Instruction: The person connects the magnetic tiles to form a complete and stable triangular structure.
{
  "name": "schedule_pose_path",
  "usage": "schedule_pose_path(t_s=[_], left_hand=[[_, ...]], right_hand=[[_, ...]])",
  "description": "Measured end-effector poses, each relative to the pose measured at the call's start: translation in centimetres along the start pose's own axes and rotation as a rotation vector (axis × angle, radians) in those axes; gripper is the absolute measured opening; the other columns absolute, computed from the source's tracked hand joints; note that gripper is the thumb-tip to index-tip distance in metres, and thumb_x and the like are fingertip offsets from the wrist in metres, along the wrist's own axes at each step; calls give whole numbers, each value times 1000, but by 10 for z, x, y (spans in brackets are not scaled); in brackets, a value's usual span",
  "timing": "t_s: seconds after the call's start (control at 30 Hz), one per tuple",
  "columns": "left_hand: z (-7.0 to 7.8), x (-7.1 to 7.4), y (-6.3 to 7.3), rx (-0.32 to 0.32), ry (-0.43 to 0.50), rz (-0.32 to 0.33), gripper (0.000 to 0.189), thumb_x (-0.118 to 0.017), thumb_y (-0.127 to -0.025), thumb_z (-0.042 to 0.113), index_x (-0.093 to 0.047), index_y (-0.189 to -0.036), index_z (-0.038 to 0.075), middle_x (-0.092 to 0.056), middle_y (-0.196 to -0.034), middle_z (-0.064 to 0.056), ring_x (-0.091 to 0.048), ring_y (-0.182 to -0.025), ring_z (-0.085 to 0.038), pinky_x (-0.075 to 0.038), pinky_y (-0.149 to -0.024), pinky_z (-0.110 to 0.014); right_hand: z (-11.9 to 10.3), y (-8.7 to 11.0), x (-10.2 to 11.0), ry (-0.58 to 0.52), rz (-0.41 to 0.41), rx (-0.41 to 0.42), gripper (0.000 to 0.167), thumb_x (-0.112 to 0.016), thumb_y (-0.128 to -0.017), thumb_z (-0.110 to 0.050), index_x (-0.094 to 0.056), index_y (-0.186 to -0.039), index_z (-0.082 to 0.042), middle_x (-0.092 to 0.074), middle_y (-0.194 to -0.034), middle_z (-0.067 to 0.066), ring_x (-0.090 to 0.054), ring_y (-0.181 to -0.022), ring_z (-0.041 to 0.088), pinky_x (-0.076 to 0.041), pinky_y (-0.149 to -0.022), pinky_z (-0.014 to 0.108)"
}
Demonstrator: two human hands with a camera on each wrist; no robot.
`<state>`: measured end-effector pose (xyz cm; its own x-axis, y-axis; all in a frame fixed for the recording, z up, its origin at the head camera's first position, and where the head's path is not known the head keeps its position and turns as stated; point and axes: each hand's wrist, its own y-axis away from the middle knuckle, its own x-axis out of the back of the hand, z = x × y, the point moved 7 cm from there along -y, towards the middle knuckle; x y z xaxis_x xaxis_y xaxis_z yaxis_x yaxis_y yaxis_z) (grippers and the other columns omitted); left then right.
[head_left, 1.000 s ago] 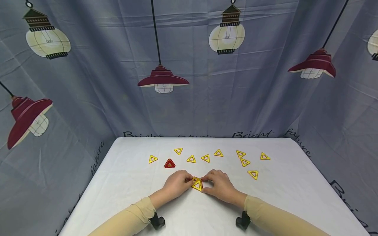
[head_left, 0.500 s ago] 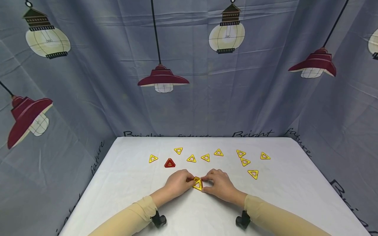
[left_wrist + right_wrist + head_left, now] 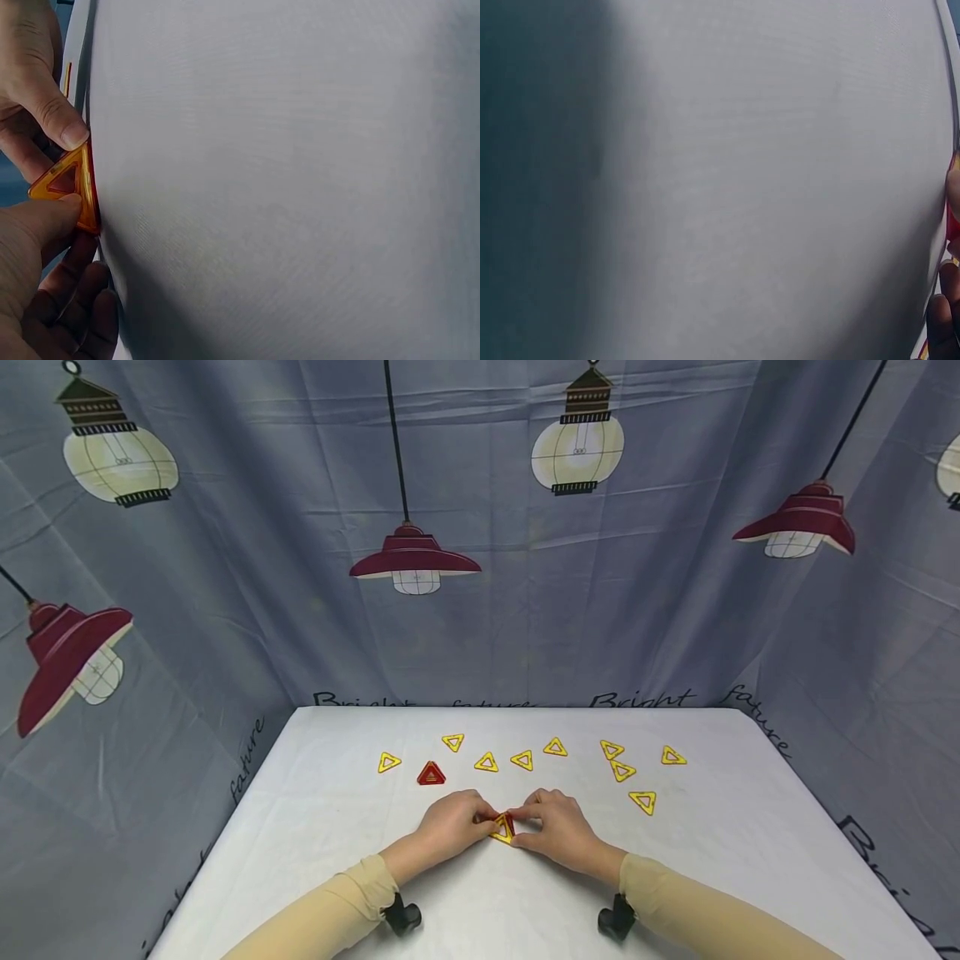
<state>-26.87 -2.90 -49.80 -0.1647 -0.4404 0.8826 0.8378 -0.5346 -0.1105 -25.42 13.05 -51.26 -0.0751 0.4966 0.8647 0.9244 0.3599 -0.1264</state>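
Near the front middle of the table both hands hold a small standing form of triangular tiles (image 3: 502, 829), with a yellow tile facing me and red beside it. My left hand (image 3: 454, 817) pinches its left side; in the left wrist view, the left thumb lies on the yellow tile (image 3: 88, 184). My right hand (image 3: 557, 829) grips the opposite side, its thumb low and its index finger near the top. Part of the form is hidden behind the fingers. In the right wrist view only fingertips and a red sliver (image 3: 953, 225) show at the right edge.
A red triangular form (image 3: 431, 774) stands left of the hands, beyond them. Several loose yellow triangles lie across the back of the white table (image 3: 337, 827), including one flat triangle (image 3: 642, 802) at the right. A curtain with printed lamps (image 3: 480, 643) surrounds the table.
The left hand has shifted slightly right, towards the right hand. A yellow piece seen at the top of the form earlier no longer shows, and red is visible there. The right hand barely moves.
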Motion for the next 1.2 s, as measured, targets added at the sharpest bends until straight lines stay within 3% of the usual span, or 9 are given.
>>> schedule_pose_path(t_s=[0.53, 0.8, 1.0, 1.2], left_hand=[[-5, -1, 3, 5, 33, -18, 16, -79, -90, 24, -81, -104, 17, -62, -87, 12, -53, -74, -1, -46, -67, -24], [-6, -1, 7, -3, 45, 0, 16, -78, -91, 23, -80, -106, 17, -64, -89, 10, -54, -76, -2, -47, -69, -25], [-7, -2, 7, -5, 50, 5, 14, -76, -94, 22, -80, -106, 18, -64, -90, 11, -55, -79, -1, -48, -70, -25], [-8, -2, 7, -2, 50, 12, 15, -75, -94, 21, -80, -107, 17, -64, -92, 11, -56, -82, -3, -48, -72, -26]], right_hand=[[0, -2, -1, 8, 2, 0, 42, -90, -78, -38, -78, -115, -23, -60, -98, -14, -48, -88, 8, -39, -86, 41], [1, -4, -1, 38, -49, 6, 51, -88, -79, -40, -73, -124, -21, -60, -100, -12, -49, -93, 9, -40, -89, 43], [0, -5, 0, 48, -78, 37, 41, -79, -87, -25, -72, -128, -24, -60, -102, -12, -49, -92, 10, -39, -87, 42], [0, -5, 0, 30, -58, 58, 27, -80, -89, -32, -78, -115, -27, -59, -97, -13, -49, -90, 8, -39, -83, 39]])
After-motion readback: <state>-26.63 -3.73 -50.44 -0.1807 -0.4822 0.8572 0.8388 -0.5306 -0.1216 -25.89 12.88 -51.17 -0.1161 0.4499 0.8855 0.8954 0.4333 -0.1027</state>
